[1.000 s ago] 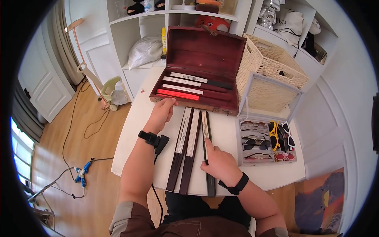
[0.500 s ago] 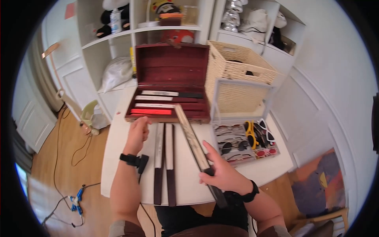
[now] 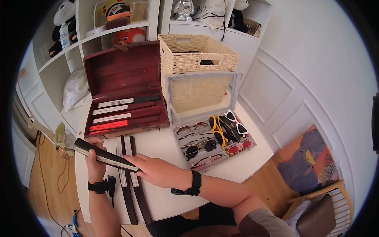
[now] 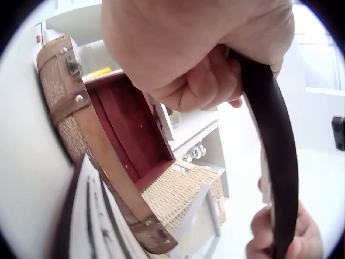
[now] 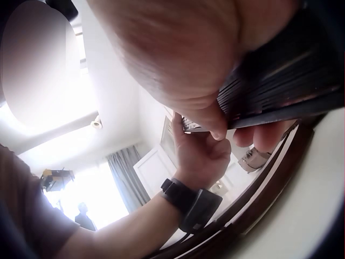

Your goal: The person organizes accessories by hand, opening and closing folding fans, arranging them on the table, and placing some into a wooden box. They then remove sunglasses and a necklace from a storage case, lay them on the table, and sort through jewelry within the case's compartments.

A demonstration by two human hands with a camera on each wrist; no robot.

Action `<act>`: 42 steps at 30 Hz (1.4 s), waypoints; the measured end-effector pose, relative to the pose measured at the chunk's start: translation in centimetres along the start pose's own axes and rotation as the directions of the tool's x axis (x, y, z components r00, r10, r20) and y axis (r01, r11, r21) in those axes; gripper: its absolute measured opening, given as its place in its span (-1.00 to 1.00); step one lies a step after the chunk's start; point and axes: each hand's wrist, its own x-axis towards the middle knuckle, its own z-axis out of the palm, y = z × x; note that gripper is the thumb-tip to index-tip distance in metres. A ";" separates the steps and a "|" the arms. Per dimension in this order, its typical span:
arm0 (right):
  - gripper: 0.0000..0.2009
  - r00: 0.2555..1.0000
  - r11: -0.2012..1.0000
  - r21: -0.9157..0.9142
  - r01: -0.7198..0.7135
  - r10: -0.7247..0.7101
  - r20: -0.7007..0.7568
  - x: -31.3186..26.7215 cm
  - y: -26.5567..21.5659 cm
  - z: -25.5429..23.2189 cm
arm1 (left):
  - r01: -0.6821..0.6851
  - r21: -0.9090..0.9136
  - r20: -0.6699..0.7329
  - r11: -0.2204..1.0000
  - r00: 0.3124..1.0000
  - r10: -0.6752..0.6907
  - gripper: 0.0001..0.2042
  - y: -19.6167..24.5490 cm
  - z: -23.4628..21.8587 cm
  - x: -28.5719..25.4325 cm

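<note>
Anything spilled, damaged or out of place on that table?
Nothing stands out. Two folded fans lie side by side on the table; the left hand and right hand hold another fan; more fans rest in the open box; sunglasses sit in their case.

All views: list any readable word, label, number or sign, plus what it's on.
"VIA": white bag, upper shelf; any earlier letters unclear.
Too small to read: label on the bottle, left shelf.
Too blurred: dark marks on the fans in the case; can't tell if writing.
Held folding fan: nothing legible.
</note>
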 end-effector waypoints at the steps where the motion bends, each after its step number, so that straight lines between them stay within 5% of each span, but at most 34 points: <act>1: -0.38 1.000 1.000 0.007 -0.010 0.010 0.001 -0.4 -0.3 -0.3 | 0.005 -0.064 -0.042 0.998 0.999 -0.008 -0.43 0.0 0.0 -0.2; 4: -0.40 0.937 0.951 0.165 -0.262 0.209 0.279 -1.2 -1.4 -2.6 | 0.017 -0.328 -0.085 0.945 0.995 -0.048 -0.57 0.8 -0.6 0.3; 5: -0.54 0.914 0.920 0.208 -0.333 0.261 0.310 -1.3 -1.2 -2.8 | -0.029 -0.409 -0.223 0.912 0.972 -0.069 -0.58 1.3 -0.2 0.7; 6: -0.54 0.915 0.921 0.204 -0.333 0.263 0.307 -1.4 -0.4 -2.4 | -0.049 -0.390 -0.264 0.919 0.963 -0.061 -0.56 1.4 -0.7 0.9; 8: -0.75 0.997 0.965 0.255 -0.054 0.036 0.075 -1.6 0.7 -1.6 | -0.044 -0.423 -0.302 0.905 0.949 -0.095 -0.56 1.6 -0.9 1.1; 12: -0.74 0.989 0.953 0.264 -0.146 0.137 0.052 -1.8 1.1 -1.1 | -0.027 -0.426 -0.290 0.905 0.951 -0.108 -0.59 0.8 -1.0 1.2; 14: -0.73 0.988 0.959 0.236 -0.157 0.152 0.039 -1.8 1.8 -0.9 | -0.155 -0.354 -0.566 0.922 0.820 -0.080 -0.60 1.4 1.1 2.2; 15: -0.72 0.994 0.973 0.209 -0.098 0.105 -0.024 -1.8 2.4 -0.5 | -0.127 -0.359 -0.402 0.925 0.915 -0.030 -0.61 -0.4 -2.4 1.9; 20: -0.70 0.994 0.968 0.242 -0.069 0.088 -0.068 -1.8 2.8 0.2 | -0.083 -0.323 -0.470 0.943 0.879 -0.083 -0.60 0.4 -1.1 1.7; 22: -0.70 0.992 0.958 0.260 -0.117 0.124 -0.011 -1.8 2.6 -0.1 | -0.107 -0.329 -0.279 0.938 0.960 0.011 -0.58 -0.8 -3.7 1.3; 25: -0.69 0.988 0.960 0.234 -0.154 0.153 0.021 -1.8 2.4 -0.5 | -0.119 -0.354 -0.230 0.927 0.973 0.037 -0.57 -1.0 -3.9 1.4; 29: -0.67 0.985 0.992 0.107 -0.060 0.076 -0.153 -2.1 2.6 -0.4 | -0.054 -0.402 -0.281 0.914 0.957 -0.068 -0.58 0.1 -1.6 1.4; 32: -0.66 0.984 0.994 0.066 -0.083 0.092 -0.154 -2.2 2.5 -0.8 | -0.048 -0.339 -0.393 0.939 0.915 -0.095 -0.58 0.0 -1.9 1.5; 35: -0.66 0.975 0.996 0.056 -0.075 0.085 -0.203 -2.1 2.8 -0.5 | -0.056 -0.400 -0.289 0.915 0.955 -0.068 -0.58 -0.7 -4.0 1.2; 36: -0.67 0.972 0.997 0.055 -0.060 0.071 -0.223 -2.1 2.7 -0.5 | -0.087 -0.366 -0.356 0.926 0.933 -0.053 -0.59 -0.6 -3.4 1.3; 39: -0.70 0.960 0.996 0.092 -0.021 0.046 -0.275 -1.9 2.6 -0.3 | -0.021 -0.465 -0.171 0.885 0.983 -0.066 -0.50 0.5 -2.1 1.0; 40: -0.71 0.958 0.994 0.105 -0.027 0.055 -0.282 -1.8 2.6 -0.2 | -0.119 -0.432 -0.318 0.894 0.948 -0.028 -0.47 1.1 -0.1 1.4; 42: -0.73 0.962 0.986 0.136 -0.100 0.131 -0.240 -1.9 2.1 -0.6 | -0.089 -0.450 -0.221 0.889 0.975 -0.015 -0.50 1.0 -0.4 1.2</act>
